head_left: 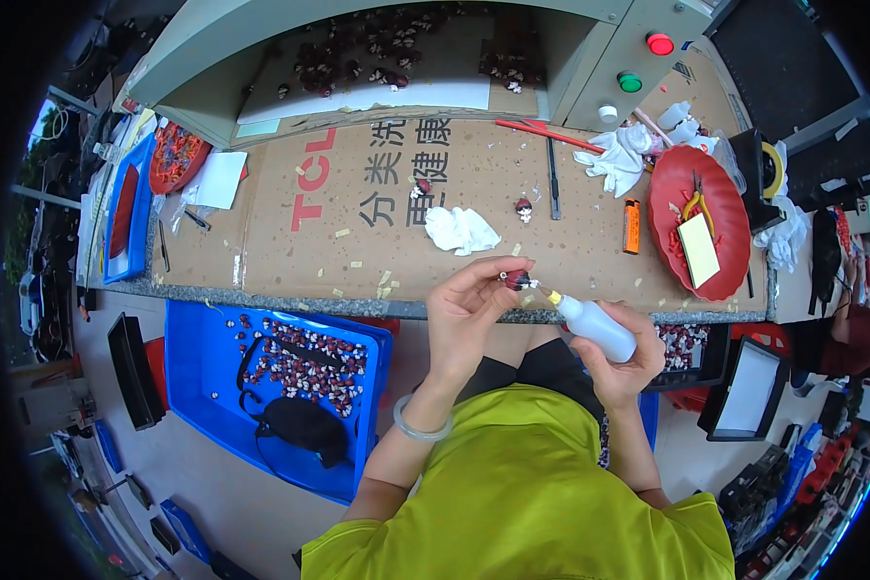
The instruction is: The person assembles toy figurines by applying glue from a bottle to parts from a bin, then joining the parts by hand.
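Note:
Just above the near edge of the table, my left hand [466, 307] pinches a small dark red and white figurine [516, 279] between its fingertips. My right hand [630, 356] is wrapped round a white squeeze bottle [599, 331] with a yellow collar and a thin nozzle. The nozzle points left and its tip is at or very near the figurine; contact is too small to tell. Beyond my hands, a similar figurine [523, 210] stands on the cardboard, and another figurine [421, 188] is farther left. A crumpled white cloth [461, 231] lies between them and my left hand.
A grey metal booth [575, 72] with many figurines stands at the back. On the right are a red dish [733, 227] with yellow-handled pliers and a notepad, and an orange box [631, 227]. A blue bin [198, 358] of figurines is below the table, left.

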`<state>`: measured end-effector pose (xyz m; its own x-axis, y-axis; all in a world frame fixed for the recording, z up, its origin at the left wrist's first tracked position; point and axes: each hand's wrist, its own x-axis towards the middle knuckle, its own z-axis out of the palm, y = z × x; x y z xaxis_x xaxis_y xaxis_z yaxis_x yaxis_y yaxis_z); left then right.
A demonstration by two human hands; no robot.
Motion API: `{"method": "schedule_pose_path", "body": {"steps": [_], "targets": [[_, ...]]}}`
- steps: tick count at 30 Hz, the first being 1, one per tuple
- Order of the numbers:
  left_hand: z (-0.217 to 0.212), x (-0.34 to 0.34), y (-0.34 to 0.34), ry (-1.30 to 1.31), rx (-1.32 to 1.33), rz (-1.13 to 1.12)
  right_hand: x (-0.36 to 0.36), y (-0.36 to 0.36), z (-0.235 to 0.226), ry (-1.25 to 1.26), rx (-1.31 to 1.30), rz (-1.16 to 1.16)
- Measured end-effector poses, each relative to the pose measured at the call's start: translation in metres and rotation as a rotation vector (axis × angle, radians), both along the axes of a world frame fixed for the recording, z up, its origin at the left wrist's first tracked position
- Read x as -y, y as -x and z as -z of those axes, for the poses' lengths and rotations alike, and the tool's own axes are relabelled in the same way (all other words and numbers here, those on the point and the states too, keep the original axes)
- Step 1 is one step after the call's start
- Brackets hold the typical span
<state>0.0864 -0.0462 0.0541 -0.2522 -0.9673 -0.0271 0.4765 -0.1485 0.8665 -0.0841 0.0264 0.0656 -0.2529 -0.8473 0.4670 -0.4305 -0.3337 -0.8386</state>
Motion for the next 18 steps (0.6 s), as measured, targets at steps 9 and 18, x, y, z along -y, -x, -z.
{"method": "schedule_pose_path", "body": {"steps": [9,18], "targets": [[0.0,0.003,-0.001,-0.006,-0.021,0.012,0.008,0.0,-0.001,0.061,-0.11,-0.041],[0.001,0.004,-0.004,0.01,-0.018,0.004,0.013,-0.003,-0.006,0.142,-0.185,-0.071]]}}
